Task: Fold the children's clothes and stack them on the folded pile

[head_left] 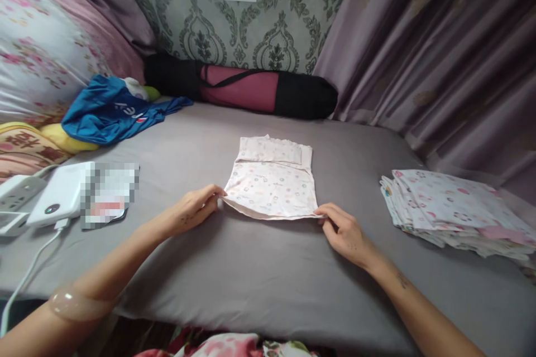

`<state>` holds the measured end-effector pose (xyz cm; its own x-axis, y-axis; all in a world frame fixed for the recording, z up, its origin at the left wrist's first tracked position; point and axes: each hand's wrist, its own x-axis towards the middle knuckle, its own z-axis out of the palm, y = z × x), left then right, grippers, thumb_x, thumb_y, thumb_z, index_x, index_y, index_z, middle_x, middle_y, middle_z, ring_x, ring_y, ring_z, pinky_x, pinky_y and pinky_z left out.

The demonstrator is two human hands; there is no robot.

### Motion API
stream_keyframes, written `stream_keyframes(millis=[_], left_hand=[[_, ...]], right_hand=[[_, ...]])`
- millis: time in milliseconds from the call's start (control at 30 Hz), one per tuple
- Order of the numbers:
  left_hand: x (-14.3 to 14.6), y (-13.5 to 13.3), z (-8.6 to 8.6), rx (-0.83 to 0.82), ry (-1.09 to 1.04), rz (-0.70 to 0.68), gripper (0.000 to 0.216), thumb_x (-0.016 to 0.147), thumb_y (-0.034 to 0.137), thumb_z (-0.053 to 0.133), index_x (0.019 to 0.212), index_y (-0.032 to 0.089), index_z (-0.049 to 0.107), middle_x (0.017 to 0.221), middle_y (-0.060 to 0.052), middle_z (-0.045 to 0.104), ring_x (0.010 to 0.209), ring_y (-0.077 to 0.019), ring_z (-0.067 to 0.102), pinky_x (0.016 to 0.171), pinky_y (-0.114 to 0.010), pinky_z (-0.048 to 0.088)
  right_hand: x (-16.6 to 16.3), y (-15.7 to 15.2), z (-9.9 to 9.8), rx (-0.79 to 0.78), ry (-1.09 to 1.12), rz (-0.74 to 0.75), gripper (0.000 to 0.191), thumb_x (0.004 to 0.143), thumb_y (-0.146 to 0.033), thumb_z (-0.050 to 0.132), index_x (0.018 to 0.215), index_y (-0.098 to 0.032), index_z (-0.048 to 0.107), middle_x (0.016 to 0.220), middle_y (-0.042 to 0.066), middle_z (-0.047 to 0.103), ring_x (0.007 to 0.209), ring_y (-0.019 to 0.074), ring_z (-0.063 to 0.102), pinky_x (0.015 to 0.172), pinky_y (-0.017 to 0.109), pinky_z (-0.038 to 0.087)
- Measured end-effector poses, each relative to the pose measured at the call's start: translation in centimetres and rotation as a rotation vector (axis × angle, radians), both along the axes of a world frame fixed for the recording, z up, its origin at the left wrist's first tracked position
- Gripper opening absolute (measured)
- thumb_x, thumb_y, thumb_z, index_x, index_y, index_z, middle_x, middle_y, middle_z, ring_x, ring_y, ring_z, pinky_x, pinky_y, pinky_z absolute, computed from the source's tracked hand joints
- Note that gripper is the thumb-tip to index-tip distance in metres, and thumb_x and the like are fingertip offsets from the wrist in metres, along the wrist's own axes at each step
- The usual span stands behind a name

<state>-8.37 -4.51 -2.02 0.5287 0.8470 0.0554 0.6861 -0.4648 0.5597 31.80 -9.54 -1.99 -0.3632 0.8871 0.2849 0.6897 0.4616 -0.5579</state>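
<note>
A white printed cloth garment, partly folded, lies in front of me on the grey sheet. Its far end is doubled over into a band with a frilly edge. My left hand pinches the near left corner between thumb and fingers. At the near right corner, my right hand has the same kind of pinch. Between the two hands the near edge is lifted slightly off the sheet and sags in the middle.
To the right sits a stack of folded printed cloths. On the left are a white power bank with a cable, a power strip, a blurred-out flat item and a blue garment. A black and maroon long bag lies along the wall.
</note>
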Motion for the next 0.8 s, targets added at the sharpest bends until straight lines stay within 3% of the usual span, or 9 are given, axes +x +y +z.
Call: stream_keyframes(millis=[133,300,467,567,633,733,800], left_hand=[[0.0,0.0,-0.5,0.025,-0.029,-0.011,0.025,0.093,0.024,0.04,0.117,0.023,0.048,0.099,-0.003,0.066,0.086,-0.0149,0.064,0.076,-0.025,0.049],[-0.1,0.6,-1.8,0.201,0.002,-0.057,0.036,0.088,0.017,0.041,0.124,0.022,0.046,0.117,-0.008,0.059,0.104,-0.0185,0.059,0.089,-0.029,0.047],[0.0,1.3,-1.6,0.249,0.032,-0.063,0.021,0.091,0.021,0.04,0.1,0.022,0.058,0.111,-0.008,0.059,0.103,-0.021,0.057,0.092,-0.036,0.044],[0.2,1.3,-1.0,0.137,-0.056,-0.053,0.015,0.091,0.027,0.043,0.098,0.023,0.056,0.126,-0.009,0.056,0.116,-0.0244,0.052,0.1,-0.042,0.039],[0.4,1.5,-0.5,-0.024,-0.192,-0.043,0.017,0.093,0.034,0.042,0.102,0.023,0.052,0.131,-0.01,0.055,0.12,-0.0235,0.052,0.099,-0.038,0.041],[1.5,2.4,0.1,-0.164,-0.379,0.057,0.023,0.093,0.042,0.043,0.101,0.021,0.05,0.11,-0.009,0.064,0.099,-0.0197,0.06,0.081,-0.029,0.049],[2.6,3.5,0.4,-0.135,-0.467,0.175,0.025,0.092,0.044,0.045,0.097,0.02,0.051,0.088,-0.004,0.063,0.079,-0.016,0.059,0.069,-0.025,0.047]], right_hand=[[-0.2,-0.1,-0.2,-0.012,-0.025,0.018,0.025,0.085,-0.009,0.047,0.104,-0.021,0.058,0.101,0.006,0.061,0.094,0.0176,0.061,0.084,0.028,0.047],[0.2,0.0,-0.1,-0.017,-0.067,-0.003,0.029,0.087,-0.006,0.043,0.107,-0.022,0.058,0.101,0.006,0.061,0.094,0.0174,0.061,0.084,0.028,0.047],[1.0,0.6,0.2,0.023,-0.102,0.052,0.028,0.086,-0.006,0.044,0.099,-0.023,0.062,0.1,0.006,0.062,0.095,0.0188,0.06,0.084,0.032,0.047],[1.2,1.0,0.4,0.01,-0.03,0.093,0.023,0.082,-0.007,0.048,0.092,-0.023,0.062,0.116,0.007,0.063,0.115,0.0212,0.056,0.098,0.037,0.042],[1.0,1.5,0.5,-0.068,0.066,0.05,0.02,0.082,-0.01,0.049,0.092,-0.023,0.06,0.12,0.006,0.064,0.118,0.0202,0.055,0.102,0.037,0.041],[0.6,3.0,0.8,-0.187,0.196,-0.078,0.016,0.086,-0.02,0.05,0.098,-0.022,0.059,0.109,0.005,0.068,0.103,0.018,0.064,0.092,0.032,0.047],[0.2,4.6,0.8,-0.189,0.279,-0.166,0.014,0.087,-0.028,0.051,0.096,-0.021,0.059,0.094,0.003,0.069,0.086,0.0172,0.066,0.078,0.028,0.05]])
